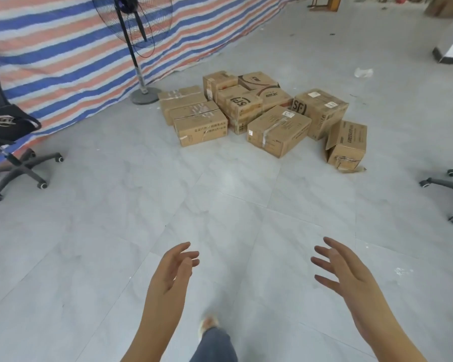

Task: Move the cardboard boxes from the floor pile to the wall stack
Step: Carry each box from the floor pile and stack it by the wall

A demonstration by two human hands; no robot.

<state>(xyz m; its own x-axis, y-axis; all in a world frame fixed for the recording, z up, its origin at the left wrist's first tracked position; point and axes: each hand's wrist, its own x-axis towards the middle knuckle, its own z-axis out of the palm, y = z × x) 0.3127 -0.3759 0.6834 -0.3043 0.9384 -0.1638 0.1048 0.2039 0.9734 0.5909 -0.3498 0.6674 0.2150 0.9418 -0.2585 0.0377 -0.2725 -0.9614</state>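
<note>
Head view: at the bottom of the frame the left hand [171, 267] and right hand [343, 267] are held out in front with palms turned toward each other, each grip apart, fingers spread and holding nothing. Between them lies bare grey floor [115, 244], with a foot [207, 325] stepping forward at lower centre. The pile of cardboard boxes [262, 116] sits well apart from the hands, in the upper middle of the frame, beside a standing fan [139, 48] and a striped tarp [50, 48]. No wall stack is in view.

The step in hand looks like the walk-up to the pile. The nearest box [279, 130], lying at the pile's front edge with nothing on top, seems the easiest pick: a palm flat on each opposite side, and a lift straight up to avoid dragging its neighbours. Office chairs at far left [13, 142] and far right [450, 189] leave the path open.
</note>
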